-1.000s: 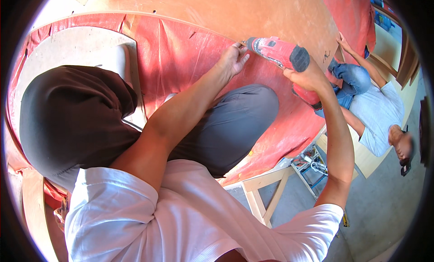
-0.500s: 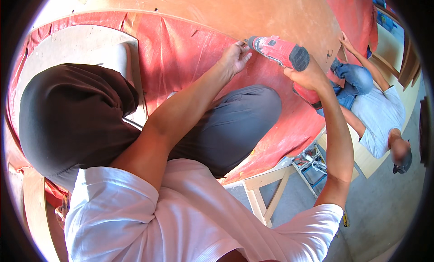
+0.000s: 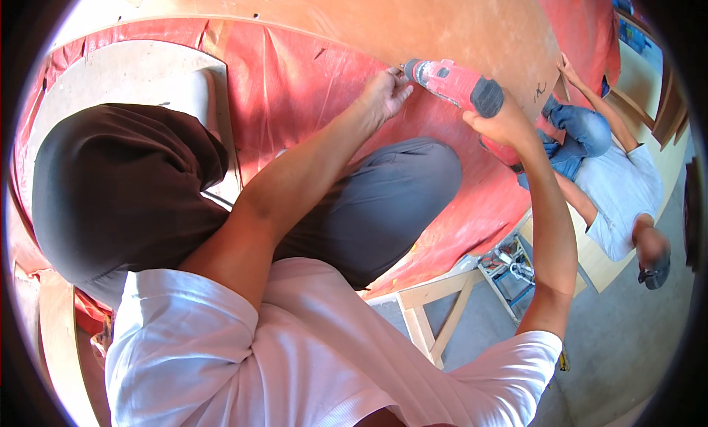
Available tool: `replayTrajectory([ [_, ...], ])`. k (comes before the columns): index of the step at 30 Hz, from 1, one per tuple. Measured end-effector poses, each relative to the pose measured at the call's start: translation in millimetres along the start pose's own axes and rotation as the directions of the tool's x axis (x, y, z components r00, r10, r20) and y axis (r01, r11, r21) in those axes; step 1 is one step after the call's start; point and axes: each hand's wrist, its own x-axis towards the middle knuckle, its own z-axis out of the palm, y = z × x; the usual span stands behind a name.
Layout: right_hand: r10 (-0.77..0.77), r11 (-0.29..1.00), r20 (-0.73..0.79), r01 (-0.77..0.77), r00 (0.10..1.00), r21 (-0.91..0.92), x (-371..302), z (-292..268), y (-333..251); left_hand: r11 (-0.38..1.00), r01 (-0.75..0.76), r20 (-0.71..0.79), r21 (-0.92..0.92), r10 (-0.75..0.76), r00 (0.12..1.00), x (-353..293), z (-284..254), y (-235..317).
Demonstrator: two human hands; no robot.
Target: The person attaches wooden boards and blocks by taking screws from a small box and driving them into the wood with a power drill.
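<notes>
My right hand (image 3: 504, 122) grips a red and black cordless drill (image 3: 451, 82), which points left. Its chuck end meets the lower edge of a curved tan wooden panel (image 3: 442, 25). Just under the drill's tip is my left hand (image 3: 385, 96), its fingers drawn together at that edge. Whatever small thing they may pinch there is too small to make out. Red plastic sheeting (image 3: 287, 95) lies beneath the panel and around both hands. My bent knees, in dark trousers (image 3: 391, 198), are below my forearms.
At the right, another person (image 3: 616, 191) in a pale shirt and jeans has one hand at the panel's right edge. A wooden frame (image 3: 435, 309) and a blue stepladder (image 3: 512, 272) with tools stand below the sheeting. At left is a pale curved board (image 3: 140, 66).
</notes>
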Motion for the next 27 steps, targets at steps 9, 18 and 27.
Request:
replayTrajectory([
  [9, -0.059, 0.998, 0.014, 0.059, 0.998, -0.001, 12, -5, 6, 0.666, -0.22, 0.004, 0.713, 0.31, 0.951, -3, -58, 25],
  [18, -0.028, 0.997, 0.045, 0.031, 0.999, -0.077, 11, -7, 6, -0.553, -0.05, 0.478, 0.832, 0.667, 0.571, 11, -107, 122],
  [27, 0.032, 0.992, 0.03, -0.028, 0.999, -0.119, 14, -6, -2, -0.736, 0.037, 0.593, 0.676, 0.573, 0.566, 6, -114, 122],
])
